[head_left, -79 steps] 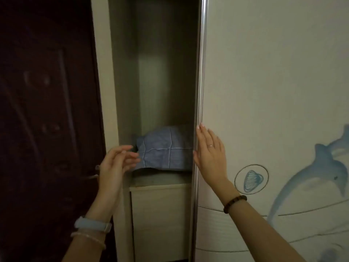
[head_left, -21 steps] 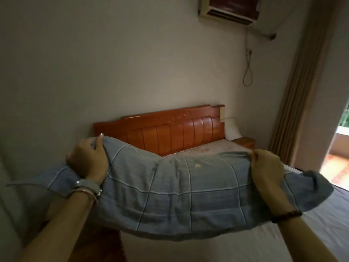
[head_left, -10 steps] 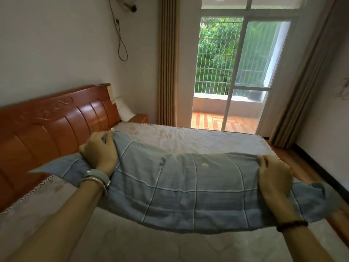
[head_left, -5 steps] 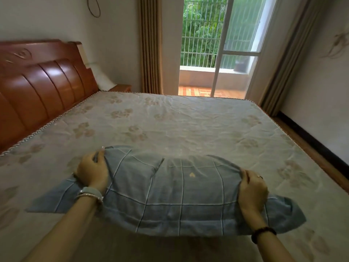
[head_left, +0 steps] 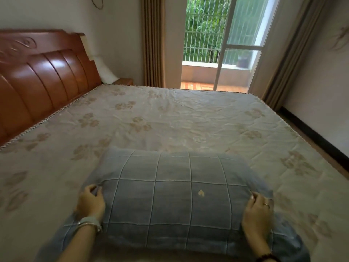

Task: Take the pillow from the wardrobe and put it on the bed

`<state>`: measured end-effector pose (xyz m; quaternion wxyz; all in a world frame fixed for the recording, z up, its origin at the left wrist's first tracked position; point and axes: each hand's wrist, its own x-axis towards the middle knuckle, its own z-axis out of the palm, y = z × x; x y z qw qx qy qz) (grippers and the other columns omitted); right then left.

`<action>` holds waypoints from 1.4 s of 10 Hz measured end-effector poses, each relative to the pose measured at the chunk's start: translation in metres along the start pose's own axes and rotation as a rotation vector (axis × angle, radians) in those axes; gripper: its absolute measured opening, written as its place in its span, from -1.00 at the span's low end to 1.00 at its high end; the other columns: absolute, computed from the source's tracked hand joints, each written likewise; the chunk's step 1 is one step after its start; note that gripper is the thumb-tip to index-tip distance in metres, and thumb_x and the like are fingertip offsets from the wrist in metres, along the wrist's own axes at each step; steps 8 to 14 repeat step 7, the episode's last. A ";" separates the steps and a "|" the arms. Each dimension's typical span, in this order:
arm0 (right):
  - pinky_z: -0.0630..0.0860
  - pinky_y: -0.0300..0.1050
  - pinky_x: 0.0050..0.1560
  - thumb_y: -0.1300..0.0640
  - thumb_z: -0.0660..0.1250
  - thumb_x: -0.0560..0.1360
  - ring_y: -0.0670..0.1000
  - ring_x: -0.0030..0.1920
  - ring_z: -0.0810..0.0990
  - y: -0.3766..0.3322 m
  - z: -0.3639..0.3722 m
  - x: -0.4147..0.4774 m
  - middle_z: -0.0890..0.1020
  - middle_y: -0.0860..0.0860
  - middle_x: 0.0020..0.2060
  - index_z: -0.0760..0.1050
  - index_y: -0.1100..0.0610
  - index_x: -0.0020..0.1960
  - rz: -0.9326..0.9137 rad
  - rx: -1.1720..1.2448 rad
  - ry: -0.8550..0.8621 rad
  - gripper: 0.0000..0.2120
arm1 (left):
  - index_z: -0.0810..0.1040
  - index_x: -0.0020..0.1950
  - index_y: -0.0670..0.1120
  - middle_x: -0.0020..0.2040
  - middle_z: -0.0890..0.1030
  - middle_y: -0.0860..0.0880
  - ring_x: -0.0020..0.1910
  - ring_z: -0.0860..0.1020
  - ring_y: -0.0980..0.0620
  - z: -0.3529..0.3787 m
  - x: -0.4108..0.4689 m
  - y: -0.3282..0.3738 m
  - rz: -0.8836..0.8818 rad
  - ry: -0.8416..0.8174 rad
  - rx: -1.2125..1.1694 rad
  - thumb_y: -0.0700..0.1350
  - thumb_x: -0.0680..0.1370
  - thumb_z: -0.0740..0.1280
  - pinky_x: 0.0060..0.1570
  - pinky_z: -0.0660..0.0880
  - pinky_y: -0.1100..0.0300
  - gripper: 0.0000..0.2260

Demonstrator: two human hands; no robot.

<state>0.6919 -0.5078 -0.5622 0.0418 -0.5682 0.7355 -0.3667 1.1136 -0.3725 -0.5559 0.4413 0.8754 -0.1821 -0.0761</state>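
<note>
The soft blue-grey checked pillow (head_left: 170,197) lies near the close edge of the bed's pale floral quilted mattress (head_left: 170,118). My left hand (head_left: 91,202) and right hand (head_left: 257,214) pinch its two ends. Letting go unevenly could drag it crooked, and its loose flaps might slide off the edge.

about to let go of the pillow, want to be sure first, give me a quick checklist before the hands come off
1. Pillow lying on the bed: ok.
2. Pillow flat, not folded: ok.
3. Near edge fully on the bed: cannot tell, it runs out of view.
4. Left hand gripping one end: not ok, needs release.
5. Right hand gripping the other end: not ok, needs release.
6. Pillow up by the headboard: not ok, it lies apart from it.
</note>
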 end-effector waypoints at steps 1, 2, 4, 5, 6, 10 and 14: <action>0.40 0.16 0.10 0.27 0.19 0.56 0.32 0.13 0.44 -0.003 -0.011 -0.001 0.54 0.38 0.07 0.49 0.34 0.12 0.049 0.019 -0.082 -0.79 | 0.50 0.13 -0.24 0.11 0.59 -0.33 0.04 0.55 -0.34 -0.008 -0.008 0.004 -0.046 -0.026 -0.024 -0.16 0.55 0.30 0.03 0.51 -0.15 -0.79; 0.41 0.14 0.15 0.21 0.19 0.56 0.30 0.17 0.44 -0.025 -0.038 0.006 0.51 0.35 0.14 0.45 0.29 0.20 0.073 0.071 -0.148 -0.74 | 0.46 0.21 -0.25 0.20 0.55 -0.33 0.14 0.52 -0.34 -0.024 -0.015 0.028 -0.063 0.004 -0.114 -0.15 0.51 0.37 0.12 0.48 -0.18 -0.68; 0.47 0.05 0.14 0.24 0.22 0.56 0.20 0.15 0.54 -0.121 -0.120 0.032 0.54 0.22 0.18 0.43 0.22 0.25 -0.065 0.508 -0.217 -0.74 | 0.48 0.20 -0.24 0.18 0.56 -0.26 0.15 0.53 -0.23 -0.082 -0.039 0.130 -0.014 0.054 -0.401 -0.20 0.55 0.30 0.10 0.42 0.00 -0.75; 0.45 -0.10 0.07 0.25 0.21 0.56 0.11 0.10 0.55 -0.170 -0.170 0.039 0.57 0.16 0.15 0.44 0.19 0.22 -0.109 0.629 -0.208 -0.76 | 0.50 0.20 -0.19 0.15 0.57 -0.20 0.10 0.53 -0.14 -0.123 -0.058 0.184 0.036 0.055 -0.491 -0.17 0.56 0.28 0.12 0.45 0.03 -0.77; 0.42 -0.18 0.04 0.23 0.21 0.56 0.05 0.06 0.54 -0.201 -0.217 0.042 0.58 0.13 0.12 0.45 0.19 0.21 -0.159 0.698 -0.202 -0.77 | 0.51 0.20 -0.17 0.10 0.55 -0.09 0.04 0.50 0.00 -0.157 -0.084 0.224 0.109 0.060 -0.555 -0.17 0.57 0.26 -0.04 0.45 0.35 -0.78; 0.42 -0.32 0.00 0.19 0.20 0.58 -0.03 0.05 0.52 -0.215 -0.264 0.041 0.57 0.07 0.13 0.45 0.15 0.21 -0.182 0.751 -0.186 -0.78 | 0.51 0.18 -0.14 0.10 0.56 -0.05 0.04 0.52 0.04 -0.187 -0.115 0.250 0.177 0.051 -0.654 -0.19 0.57 0.25 -0.19 0.41 0.57 -0.80; 0.42 -0.32 0.00 0.19 0.20 0.58 -0.03 0.05 0.52 -0.215 -0.264 0.041 0.57 0.07 0.13 0.45 0.15 0.21 -0.182 0.751 -0.186 -0.78 | 0.51 0.18 -0.14 0.10 0.56 -0.05 0.04 0.52 0.04 -0.187 -0.115 0.250 0.177 0.051 -0.654 -0.19 0.57 0.25 -0.19 0.41 0.57 -0.80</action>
